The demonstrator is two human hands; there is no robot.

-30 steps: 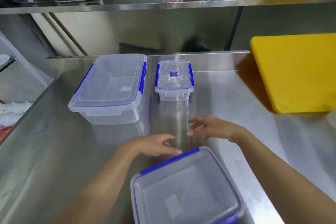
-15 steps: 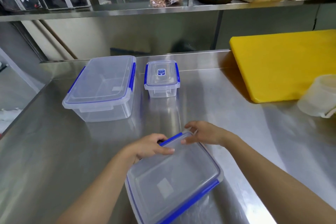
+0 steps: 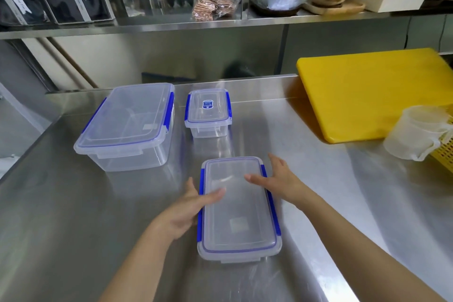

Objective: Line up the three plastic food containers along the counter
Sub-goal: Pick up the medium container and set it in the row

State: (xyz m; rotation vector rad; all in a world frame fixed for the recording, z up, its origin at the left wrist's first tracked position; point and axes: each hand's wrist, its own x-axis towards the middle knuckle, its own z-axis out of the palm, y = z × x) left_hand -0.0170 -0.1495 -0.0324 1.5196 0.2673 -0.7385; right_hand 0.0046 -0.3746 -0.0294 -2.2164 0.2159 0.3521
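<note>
Landmark: the small container point(image 3: 208, 112), lidded, blue clips, standing near the back edge of the steel counter point(image 3: 73, 216).

Large container point(image 3: 126, 125): just beside the small one, on its left side, a narrow gap between them, not touching. Far ends of both sit about level near the backsplash. Long axes of both run front to back.

Flat container point(image 3: 239, 208): nearer the person than the small container and slightly to its right, well apart from it, out of the row. Long axis also runs front to back, roughly parallel to the other two. It rests flat on the counter, lid on.

Left hand point(image 3: 186, 211): fingers spread loosely, not curled. Thumb lies over the lid's left part; the remaining fingers sit against the left long side by the blue clip.

Right hand point(image 3: 277, 180): open, fingers extended, at the right long side toward the far end. Thumb reaches over the lid. Contact of the fingers with the wall is not clear.

Neither hand closes in a firm grip; both bracket the container from its long sides. Both are about equally near.

Judgement: free slot lies to the right of the small container, before the yellow cutting board point(image 3: 372, 93). Needed move is a push away and slightly right, axis unchanged.
</note>
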